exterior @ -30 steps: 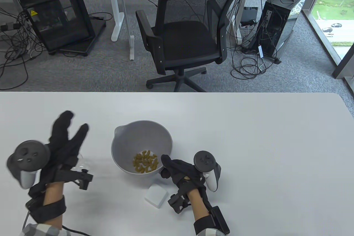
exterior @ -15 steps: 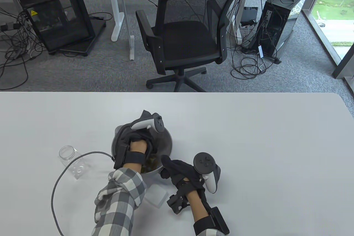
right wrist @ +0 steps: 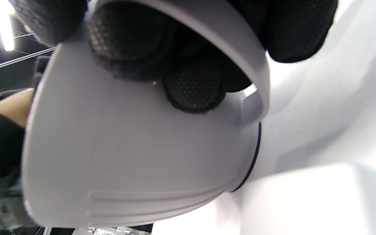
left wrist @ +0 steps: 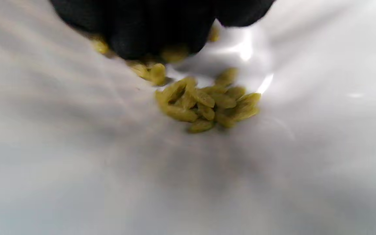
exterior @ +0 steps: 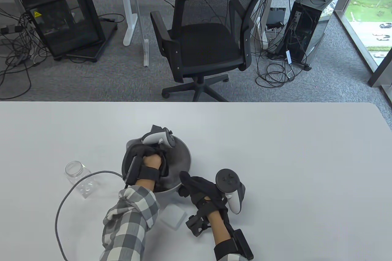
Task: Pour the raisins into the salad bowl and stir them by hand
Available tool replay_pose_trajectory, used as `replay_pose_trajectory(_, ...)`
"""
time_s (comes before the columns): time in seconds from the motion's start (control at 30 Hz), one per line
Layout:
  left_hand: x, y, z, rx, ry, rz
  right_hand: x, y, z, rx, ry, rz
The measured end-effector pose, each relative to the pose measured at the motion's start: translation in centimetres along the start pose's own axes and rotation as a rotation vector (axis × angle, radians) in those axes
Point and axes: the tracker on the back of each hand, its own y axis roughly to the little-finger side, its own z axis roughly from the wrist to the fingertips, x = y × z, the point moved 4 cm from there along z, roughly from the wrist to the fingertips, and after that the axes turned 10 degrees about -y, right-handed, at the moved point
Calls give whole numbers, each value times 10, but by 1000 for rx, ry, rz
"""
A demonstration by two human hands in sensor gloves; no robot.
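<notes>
My right hand (exterior: 200, 189) pinches the grey plastic salad bowl's (exterior: 185, 154) rim to steady it; my left fingers (left wrist: 155, 29), seemingly loosely curled, stir the yellow-green raisins (left wrist: 207, 104).

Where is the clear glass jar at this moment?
In the table view, the empty clear glass jar is on the white table, to the left of the grey salad bowl, apart from it and not held by either hand.

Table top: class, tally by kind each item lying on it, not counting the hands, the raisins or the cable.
Bowl: 1
Clear jar: 1
White lid: 1
Total: 3
</notes>
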Motion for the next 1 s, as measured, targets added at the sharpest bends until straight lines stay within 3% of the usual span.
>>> replay_pose_trajectory(0.07,1,-13,-3,118,14,-57,1,0,0,-2,26,-24)
replay_pose_trajectory(0.13,-3,-34,-6,357,-8,-256,1,2,0,3,3,1)
replay_pose_trajectory(0.2,0,-40,-7,399,39,-338,1,2,0,0,7,5)
replay_pose_trajectory(0.27,7,-36,-3,381,103,-324,0,1,-1,4,9,-11)
replay_pose_trajectory(0.33,14,-20,3,204,120,-277,0,0,-1,4,11,-17)
replay_pose_trajectory(0.4,1,-8,2,9,9,-178,0,1,0,-4,11,-3)
replay_pose_trajectory(0.43,-5,-9,0,-6,-46,-150,-1,0,0,-1,3,0)
replay_pose_trajectory(0.5,-12,-21,-1,114,-122,-128,-1,0,-1,-1,10,-21)
replay_pose_trajectory(0.53,-13,-29,-1,222,-125,-150,-1,0,-1,0,12,-17)
replay_pose_trajectory(0.57,-11,-32,-1,252,-111,-170,-1,0,-1,1,8,-9)
replay_pose_trajectory(0.63,-2,-32,10,352,-25,-240,-1,-2,-1,-4,14,-20)
replay_pose_trajectory(0.67,7,-31,16,394,66,-291,-2,-2,0,-3,9,-31)
replay_pose_trajectory(0.7,14,-24,17,353,141,-346,-1,-2,-1,2,6,-38)
replay_pose_trajectory(0.73,14,-18,19,317,126,-371,-1,-1,-1,8,4,-43)
replay_pose_trajectory(0.77,15,-9,24,196,111,-376,-1,-1,-1,11,0,-38)
replay_pose_trajectory(0.87,-4,3,26,-53,-59,-190,-1,-1,0,-5,6,-23)
replay_pose_trajectory(0.9,-6,0,28,-34,-89,-180,-2,-2,0,-6,8,-23)
replay_pose_trajectory(1.0,-4,-22,35,230,-61,-289,-5,-6,0,-1,8,-51)
